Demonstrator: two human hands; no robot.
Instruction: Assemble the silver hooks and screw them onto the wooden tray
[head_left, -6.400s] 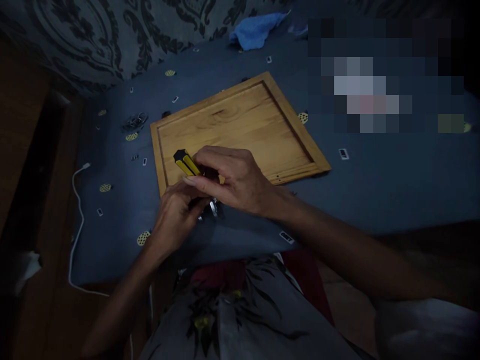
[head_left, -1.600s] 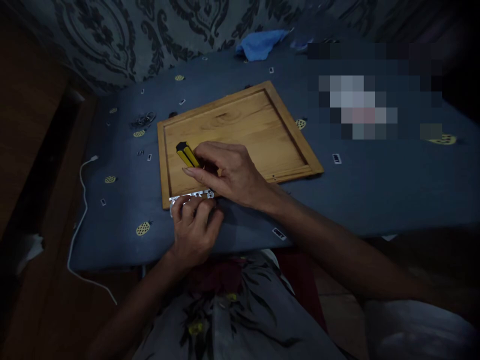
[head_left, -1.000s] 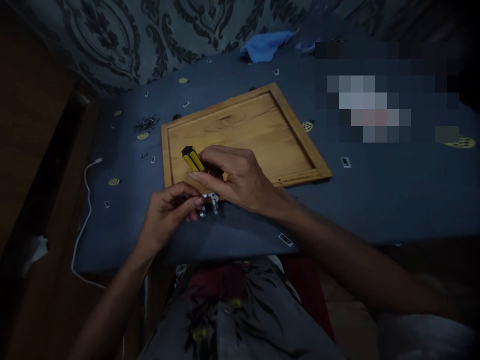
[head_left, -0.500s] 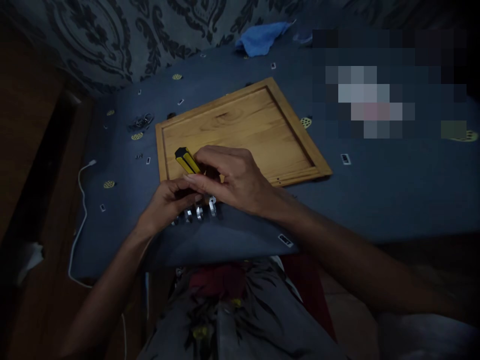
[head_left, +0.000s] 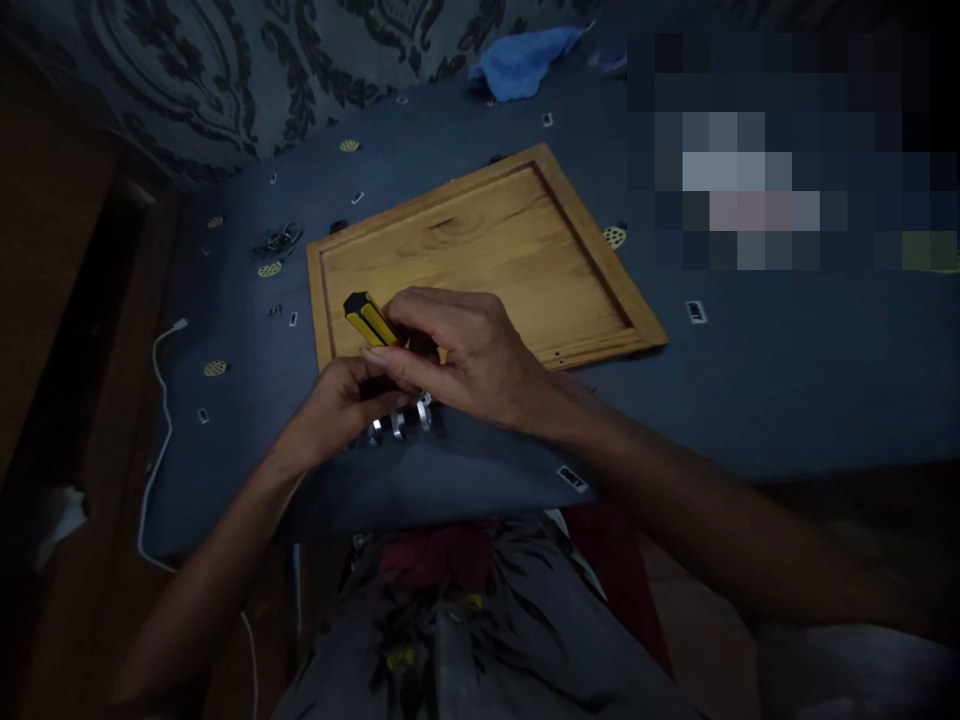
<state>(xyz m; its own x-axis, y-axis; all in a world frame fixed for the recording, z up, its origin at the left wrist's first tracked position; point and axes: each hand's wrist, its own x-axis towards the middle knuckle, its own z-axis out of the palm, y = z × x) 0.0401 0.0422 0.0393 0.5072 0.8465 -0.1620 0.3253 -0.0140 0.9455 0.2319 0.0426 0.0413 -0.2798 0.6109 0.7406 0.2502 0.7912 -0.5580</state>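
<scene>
My right hand (head_left: 472, 350) is closed around a screwdriver with a yellow and black handle (head_left: 369, 320); its handle end leans up to the left, and the shaft and tip are hidden by my fingers. Against it, my left hand (head_left: 341, 400) has its fingers pinched together near the panel's front edge. Whatever those fingers hold is hidden. Both hands are over the near left edge of a framed wooden panel (head_left: 480, 250) lying on the cloth. Just below the fingers, several small shiny metal pieces (head_left: 424, 412) stand in a row.
A dark blue patterned cloth (head_left: 480, 470) covers the table. Small dark metal parts (head_left: 281, 240) lie in a pile left of the panel. A white cable (head_left: 165, 400) runs down the left side. A blue cloth (head_left: 525, 65) lies at the back; a blurred-out area fills the upper right.
The whole view has shifted slightly. My hands keep almost the same grip, and the screwdriver handle leans a little more to the left.
</scene>
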